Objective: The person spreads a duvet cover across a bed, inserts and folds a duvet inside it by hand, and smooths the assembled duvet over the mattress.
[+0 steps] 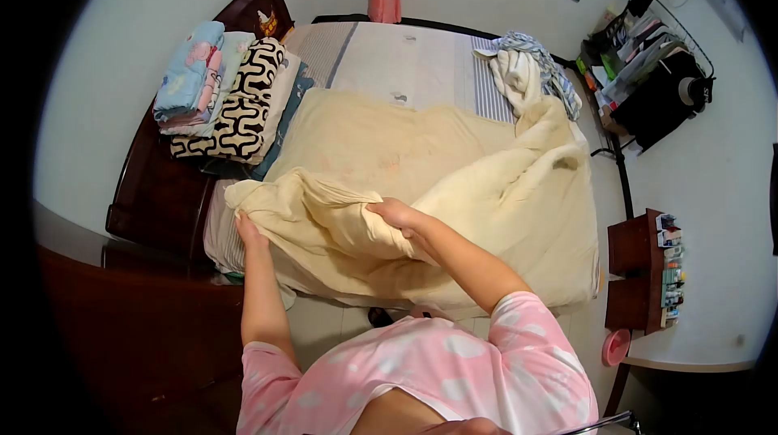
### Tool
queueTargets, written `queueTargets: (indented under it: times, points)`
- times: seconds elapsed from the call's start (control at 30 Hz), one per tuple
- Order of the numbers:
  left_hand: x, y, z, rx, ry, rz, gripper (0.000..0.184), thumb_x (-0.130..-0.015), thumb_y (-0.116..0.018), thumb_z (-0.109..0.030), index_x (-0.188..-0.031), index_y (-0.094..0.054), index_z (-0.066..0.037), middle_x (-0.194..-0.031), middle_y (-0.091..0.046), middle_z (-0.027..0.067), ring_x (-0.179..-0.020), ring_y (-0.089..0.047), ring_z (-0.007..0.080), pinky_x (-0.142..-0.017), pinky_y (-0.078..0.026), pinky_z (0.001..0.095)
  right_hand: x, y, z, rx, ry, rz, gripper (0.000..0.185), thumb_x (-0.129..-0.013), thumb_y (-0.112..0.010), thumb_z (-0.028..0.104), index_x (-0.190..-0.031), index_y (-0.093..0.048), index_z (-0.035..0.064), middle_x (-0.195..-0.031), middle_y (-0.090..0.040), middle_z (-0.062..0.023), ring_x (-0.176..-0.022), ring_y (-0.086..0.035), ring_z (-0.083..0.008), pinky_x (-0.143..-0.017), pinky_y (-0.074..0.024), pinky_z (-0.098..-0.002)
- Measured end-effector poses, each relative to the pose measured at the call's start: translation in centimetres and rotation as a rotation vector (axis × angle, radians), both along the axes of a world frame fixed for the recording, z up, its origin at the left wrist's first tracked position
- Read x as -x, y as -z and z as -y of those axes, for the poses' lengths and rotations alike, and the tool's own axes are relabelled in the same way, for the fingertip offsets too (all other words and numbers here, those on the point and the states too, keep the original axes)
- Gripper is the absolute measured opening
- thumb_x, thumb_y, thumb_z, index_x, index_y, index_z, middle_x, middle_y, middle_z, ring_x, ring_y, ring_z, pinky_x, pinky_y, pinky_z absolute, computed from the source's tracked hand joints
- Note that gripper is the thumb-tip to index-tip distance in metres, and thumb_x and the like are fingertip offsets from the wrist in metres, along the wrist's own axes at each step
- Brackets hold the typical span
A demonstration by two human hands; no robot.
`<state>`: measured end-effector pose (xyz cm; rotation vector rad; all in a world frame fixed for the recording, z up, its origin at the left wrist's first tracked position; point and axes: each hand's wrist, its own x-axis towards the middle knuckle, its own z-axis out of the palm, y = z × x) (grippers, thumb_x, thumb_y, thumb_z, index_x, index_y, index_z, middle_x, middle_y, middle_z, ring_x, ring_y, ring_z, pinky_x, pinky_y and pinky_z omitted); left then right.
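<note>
A cream-coloured quilt (510,200) lies rumpled over the near part of the bed, its near side hanging toward my body. My left hand (250,230) is closed on the quilt's left corner, close to the headboard side. Gathered cloth is gripped in my right hand (394,215), nearer the middle of the near edge. Between the two hands the fabric is lifted into loose folds. Toward the right, the quilt bunches into a thick ridge running up to the far right corner. My fingertips are partly hidden by the cloth.
Folded bedding (235,103) is stacked by the dark wooden headboard (166,192). A striped sheet (381,58) covers the far mattress, with a crumpled blue-and-white cloth (535,62) at its right. Along the right wall stand a clothes rack (660,70), a brown cabinet (632,273) and a pink basin (616,347).
</note>
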<state>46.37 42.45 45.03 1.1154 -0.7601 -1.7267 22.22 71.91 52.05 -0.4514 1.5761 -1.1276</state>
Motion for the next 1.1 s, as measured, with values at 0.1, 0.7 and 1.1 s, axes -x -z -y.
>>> queueTargets:
  times: [0.1,0.7,1.1]
  points:
    - [1.9,0.5,1.9,-0.013,0.02,-0.033,0.04,-0.098,-0.038,-0.026,-0.129,-0.039,-0.002,-0.123,-0.051,0.0167,-0.107,-0.055,0.0312,-0.089,-0.048,0.0435,0.7,-3.1,2.7,0.089,0.103,0.181,0.04,-0.093,-0.049,0.027,-0.112,-0.055,-0.0076,-0.095,-0.063,-0.0119,-0.075,-0.061,-0.0191,-0.064,-0.0497,-0.0324]
    - [18.3,9.2,16.0,-0.006,0.434,0.189,0.048,-0.081,-0.051,0.0,-0.128,-0.043,-0.003,-0.12,-0.054,0.0103,-0.108,-0.054,0.0246,-0.089,-0.044,0.0357,30.7,8.8,3.7,-0.262,0.26,-0.364,0.05,-0.072,-0.069,0.007,-0.119,-0.053,-0.0019,-0.108,-0.063,-0.0157,-0.095,-0.062,-0.0251,-0.082,-0.0485,-0.0329]
    - [40.8,20.5,37.7,0.319,0.34,0.281,0.044,-0.084,-0.055,-0.001,-0.127,-0.046,-0.005,-0.119,-0.055,0.0131,-0.106,-0.055,0.0252,-0.087,-0.044,0.0349,44.5,20.9,15.5,-0.631,0.494,-1.431,0.014,-0.082,-0.052,0.011,-0.094,-0.05,0.005,-0.092,-0.057,-0.0188,-0.086,-0.056,-0.0397,-0.072,-0.0453,-0.047]
